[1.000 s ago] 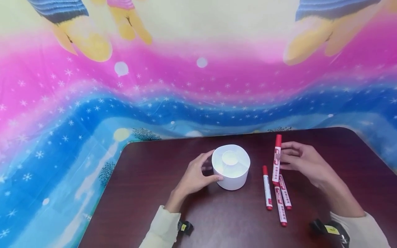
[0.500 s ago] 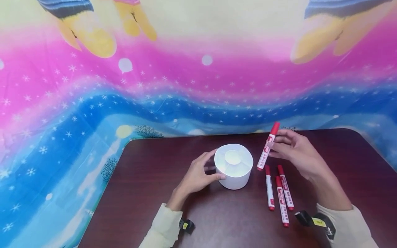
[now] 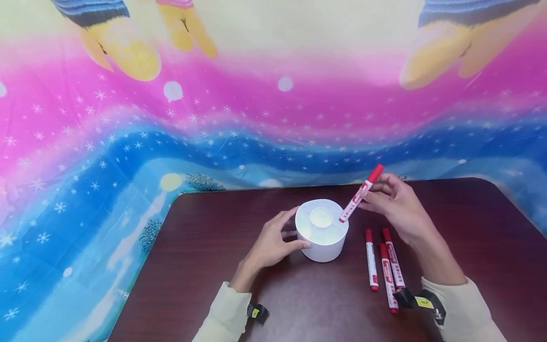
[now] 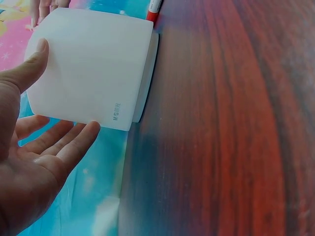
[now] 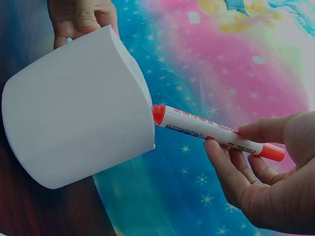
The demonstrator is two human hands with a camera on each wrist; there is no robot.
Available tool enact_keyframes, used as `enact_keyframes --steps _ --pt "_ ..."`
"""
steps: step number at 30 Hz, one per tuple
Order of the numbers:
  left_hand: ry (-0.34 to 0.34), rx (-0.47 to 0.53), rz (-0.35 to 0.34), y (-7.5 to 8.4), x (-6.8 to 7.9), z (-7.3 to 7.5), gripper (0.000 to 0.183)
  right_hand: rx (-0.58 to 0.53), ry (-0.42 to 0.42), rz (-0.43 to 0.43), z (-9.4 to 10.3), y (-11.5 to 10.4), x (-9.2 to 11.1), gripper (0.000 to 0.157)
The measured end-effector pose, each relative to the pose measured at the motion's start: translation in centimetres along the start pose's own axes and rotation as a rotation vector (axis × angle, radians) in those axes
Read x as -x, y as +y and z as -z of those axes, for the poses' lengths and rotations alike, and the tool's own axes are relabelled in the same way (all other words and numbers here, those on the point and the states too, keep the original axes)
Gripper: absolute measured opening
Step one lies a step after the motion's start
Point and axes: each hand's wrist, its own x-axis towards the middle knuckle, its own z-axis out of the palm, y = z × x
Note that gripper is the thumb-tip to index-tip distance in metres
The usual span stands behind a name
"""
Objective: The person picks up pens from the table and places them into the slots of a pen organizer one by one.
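Note:
A white round pen holder (image 3: 322,249) with inner dividers and a central ring stands on the table. My left hand (image 3: 273,240) grips its left side, thumb on the near wall and fingers round the back; in the left wrist view the thumb (image 4: 37,64) lies against the wall. My right hand (image 3: 395,204) pinches a red-capped whiteboard marker (image 3: 359,197) between thumb and fingers. The marker tilts, its cap up and its red bottom end right at the holder's right rim. In the right wrist view that marker (image 5: 197,125) points at the holder's opening.
Three more red markers lie on the dark wood table (image 3: 192,266) right of the holder: one set apart (image 3: 371,261), and a close pair, the front marker (image 3: 389,280) and the rear marker (image 3: 394,261). A patterned cloth (image 3: 256,118) hangs behind the table's far edge.
My right hand has carried the marker leftward from above the other markers to the holder's rim, tilting it more. The left hand keeps its grip on the holder.

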Motion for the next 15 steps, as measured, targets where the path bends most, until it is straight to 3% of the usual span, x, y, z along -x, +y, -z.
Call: enact_keyframes --steps 15 --pt "0.001 -0.016 -0.003 0.1 0.1 0.1 0.092 0.15 0.0 -0.07 -1.4 1.4 -0.4 0.039"
